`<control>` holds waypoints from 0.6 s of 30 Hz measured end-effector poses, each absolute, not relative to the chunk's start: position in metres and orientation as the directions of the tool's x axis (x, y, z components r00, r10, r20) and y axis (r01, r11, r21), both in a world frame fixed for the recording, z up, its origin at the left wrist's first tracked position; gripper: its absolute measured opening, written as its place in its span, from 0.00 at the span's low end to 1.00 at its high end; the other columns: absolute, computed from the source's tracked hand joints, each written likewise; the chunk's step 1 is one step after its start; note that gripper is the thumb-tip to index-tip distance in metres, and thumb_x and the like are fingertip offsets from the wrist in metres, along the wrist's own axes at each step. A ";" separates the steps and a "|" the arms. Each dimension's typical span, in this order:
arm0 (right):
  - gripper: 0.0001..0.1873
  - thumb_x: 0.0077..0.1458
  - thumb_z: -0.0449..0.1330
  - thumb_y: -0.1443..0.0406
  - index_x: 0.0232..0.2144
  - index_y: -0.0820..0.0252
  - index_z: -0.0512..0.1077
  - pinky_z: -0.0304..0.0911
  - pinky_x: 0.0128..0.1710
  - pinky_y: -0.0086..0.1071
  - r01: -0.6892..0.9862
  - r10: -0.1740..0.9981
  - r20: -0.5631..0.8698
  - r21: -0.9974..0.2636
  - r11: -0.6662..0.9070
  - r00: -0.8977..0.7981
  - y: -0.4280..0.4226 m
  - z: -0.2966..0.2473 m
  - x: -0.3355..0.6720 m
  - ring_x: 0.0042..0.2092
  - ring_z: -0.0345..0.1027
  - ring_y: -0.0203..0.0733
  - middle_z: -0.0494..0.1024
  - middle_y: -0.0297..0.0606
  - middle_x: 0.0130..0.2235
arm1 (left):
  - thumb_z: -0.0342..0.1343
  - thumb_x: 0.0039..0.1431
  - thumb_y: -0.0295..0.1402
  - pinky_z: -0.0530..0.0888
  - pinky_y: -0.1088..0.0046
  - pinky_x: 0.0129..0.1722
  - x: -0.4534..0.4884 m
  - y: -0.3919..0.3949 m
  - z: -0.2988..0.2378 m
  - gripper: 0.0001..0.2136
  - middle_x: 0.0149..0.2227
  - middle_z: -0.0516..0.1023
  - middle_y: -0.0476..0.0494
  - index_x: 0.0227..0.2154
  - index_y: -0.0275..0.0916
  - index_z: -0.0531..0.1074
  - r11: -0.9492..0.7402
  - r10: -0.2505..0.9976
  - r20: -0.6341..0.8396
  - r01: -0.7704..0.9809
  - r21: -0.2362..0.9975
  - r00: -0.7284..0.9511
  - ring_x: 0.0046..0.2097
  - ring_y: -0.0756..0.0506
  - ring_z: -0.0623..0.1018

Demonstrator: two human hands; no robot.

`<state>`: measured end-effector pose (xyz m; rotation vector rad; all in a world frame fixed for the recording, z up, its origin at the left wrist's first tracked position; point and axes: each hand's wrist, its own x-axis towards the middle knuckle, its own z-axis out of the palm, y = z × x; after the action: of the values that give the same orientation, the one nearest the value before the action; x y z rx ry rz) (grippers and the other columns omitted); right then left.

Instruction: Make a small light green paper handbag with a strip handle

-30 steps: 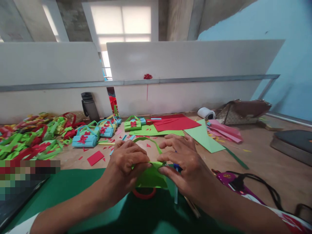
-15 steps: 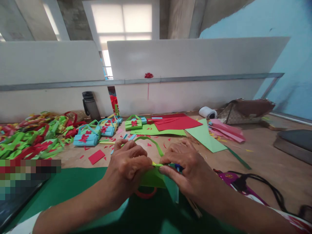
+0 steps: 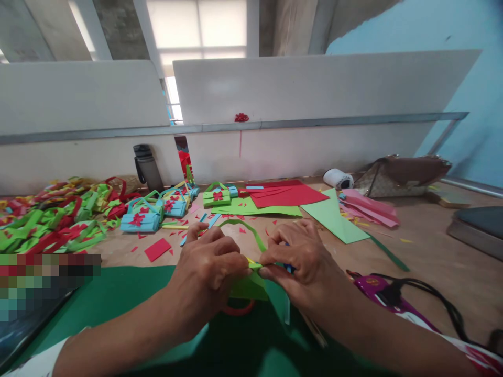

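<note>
Between my two hands is a small lime-green paper handbag, its thin strap arching up behind the fingers. My left hand pinches the bag's top edge from the left, fingers curled. Close beside it, my right hand pinches the same edge between thumb and curled fingers. A bit of yellow shows at the pinched edge, and the fingers hide most of the fold. Below the bag, a red-orange ring rests on the dark green sheet. Near my right hand hangs a thin clear strip.
A purple glue gun with a black cord lies at the right. Finished blue handbags with red bows, a green one and a heap of paper pieces lie beyond. Red sheets, a bottle and a bag stand behind.
The view has shifted slightly, so the scene sits a little differently in the picture. Both hands keep pinching the handbag's edge, with only small finger movement.
</note>
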<state>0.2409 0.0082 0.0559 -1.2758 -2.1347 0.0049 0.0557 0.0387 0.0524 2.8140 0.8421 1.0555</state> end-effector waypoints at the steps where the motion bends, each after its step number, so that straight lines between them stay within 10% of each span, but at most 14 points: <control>1: 0.07 0.47 0.63 0.71 0.22 0.55 0.74 0.44 0.47 0.48 0.792 0.771 0.547 -0.287 0.538 -0.325 0.008 0.055 0.241 0.34 0.61 0.39 0.66 0.30 0.27 | 0.52 0.56 0.26 0.56 0.61 0.42 0.056 0.038 0.053 0.10 0.24 0.74 0.51 0.21 0.40 0.73 -0.850 0.505 0.593 0.480 0.216 0.627 0.30 0.47 0.67; 18: 0.13 0.53 0.51 0.73 0.20 0.60 0.67 0.43 0.48 0.50 0.772 0.658 0.633 -0.146 0.618 -0.407 0.004 0.053 0.239 0.36 0.59 0.42 0.66 0.33 0.27 | 0.50 0.54 0.28 0.54 0.61 0.45 0.056 0.040 0.047 0.12 0.20 0.71 0.52 0.18 0.41 0.72 -0.806 0.580 0.570 0.511 0.299 0.582 0.30 0.48 0.66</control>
<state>0.2390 0.0045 0.0525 -1.1179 -2.1767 -0.2212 0.0558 0.0396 0.0474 2.7020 0.9349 1.0306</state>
